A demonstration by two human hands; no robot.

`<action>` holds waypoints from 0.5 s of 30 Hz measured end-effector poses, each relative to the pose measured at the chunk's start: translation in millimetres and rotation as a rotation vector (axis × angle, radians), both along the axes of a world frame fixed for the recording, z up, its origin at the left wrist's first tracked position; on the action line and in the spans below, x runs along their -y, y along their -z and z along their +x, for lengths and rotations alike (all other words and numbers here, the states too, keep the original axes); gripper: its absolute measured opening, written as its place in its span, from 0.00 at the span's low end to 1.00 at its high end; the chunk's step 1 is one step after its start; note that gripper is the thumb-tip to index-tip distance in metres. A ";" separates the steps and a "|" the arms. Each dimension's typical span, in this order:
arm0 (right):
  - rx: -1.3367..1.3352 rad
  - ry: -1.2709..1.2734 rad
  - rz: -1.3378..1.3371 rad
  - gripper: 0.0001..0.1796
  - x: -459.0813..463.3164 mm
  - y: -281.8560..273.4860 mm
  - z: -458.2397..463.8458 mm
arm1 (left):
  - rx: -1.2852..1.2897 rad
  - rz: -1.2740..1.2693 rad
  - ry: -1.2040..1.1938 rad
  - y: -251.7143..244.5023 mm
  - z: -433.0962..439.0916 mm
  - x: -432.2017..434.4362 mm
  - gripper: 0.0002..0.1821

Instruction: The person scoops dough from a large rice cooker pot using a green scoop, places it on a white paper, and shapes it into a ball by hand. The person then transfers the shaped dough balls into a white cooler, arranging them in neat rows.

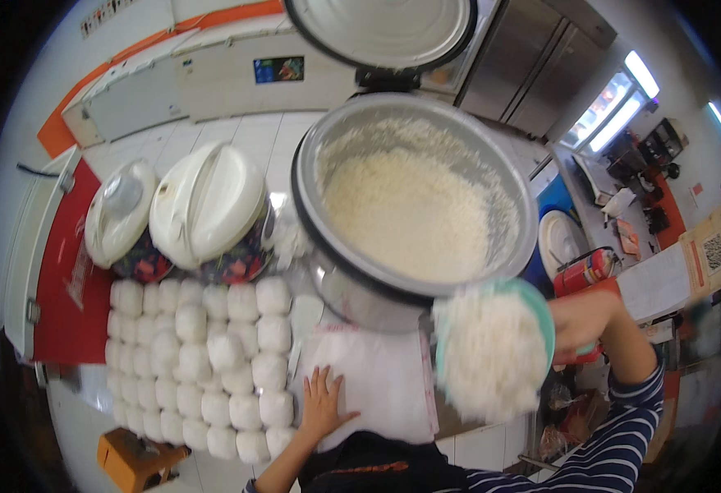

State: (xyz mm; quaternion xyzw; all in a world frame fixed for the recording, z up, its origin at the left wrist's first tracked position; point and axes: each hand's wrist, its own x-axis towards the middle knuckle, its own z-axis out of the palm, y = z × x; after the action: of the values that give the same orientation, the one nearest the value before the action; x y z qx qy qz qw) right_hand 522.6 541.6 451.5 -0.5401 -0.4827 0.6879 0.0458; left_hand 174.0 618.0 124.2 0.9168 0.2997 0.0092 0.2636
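My right hand (582,320) grips a teal plastic scoop (542,320) at the right. Heaped white rice (490,357) fills it, blurred by motion and tilted towards me. My left hand (322,403) lies flat with fingers spread on a stack of white wrapping sheets (379,376). Beyond the sheets stands a large rice cooker (422,286), its inner pot holding loose cooked rice (410,209) and its lid (385,31) raised. To the left, many rounded white wrapped portions (237,376) are piled in rows. A pale rice paddle (305,314) rests between them and the sheets.
Two lidded white containers (212,203) with patterned sides stand behind the portions. A red-fronted cool box (71,271) borders the left. At the right are a fire extinguisher (585,271) and a steel counter (622,215). An orange stool (132,459) is on the floor at lower left.
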 end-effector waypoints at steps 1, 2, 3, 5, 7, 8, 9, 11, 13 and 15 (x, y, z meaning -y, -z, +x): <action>-0.141 0.010 -0.251 0.25 13.2 15.4 -12.7 | -0.103 -0.022 0.002 11.9 -11.9 8.5 0.53; -0.183 -0.083 -0.237 0.26 20.4 43.4 -28.4 | -0.095 0.045 0.014 24.0 -18.1 10.2 0.55; -0.125 -0.058 -0.230 0.28 27.1 72.9 -43.6 | -0.016 0.077 0.012 33.8 -22.3 11.8 0.55; -0.013 -0.012 -0.135 0.29 33.3 142.3 -72.9 | 0.060 0.140 0.009 46.5 -26.7 11.9 0.56; 0.314 -0.002 0.021 0.27 26.9 210.2 -95.7 | 0.035 0.113 0.012 50.1 -27.4 9.9 0.59; 0.535 -0.019 0.069 0.27 24.4 236.5 -105.6 | 0.063 0.134 0.018 49.3 -27.1 9.5 0.61; 0.675 -0.030 0.284 0.27 24.1 256.2 -111.9 | 0.038 0.100 0.021 47.3 -26.7 9.2 0.63; 1.062 -0.085 0.474 0.27 25.6 281.1 -131.6 | -0.034 0.050 0.033 41.4 -27.1 9.6 0.68; 1.190 -0.018 0.639 0.31 38.6 292.8 -159.4 | 0.017 0.061 0.032 36.1 -27.9 10.3 0.71; 1.294 0.002 0.721 0.35 60.6 302.4 -186.5 | 0.010 0.059 0.039 32.7 -28.8 11.0 0.74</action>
State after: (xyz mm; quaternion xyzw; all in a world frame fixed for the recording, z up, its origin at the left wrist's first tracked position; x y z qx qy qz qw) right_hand 336.1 481.1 149.1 -0.7895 -0.6087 0.0307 -0.0727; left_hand 145.1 607.1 91.5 0.9299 0.2799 0.0176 0.2382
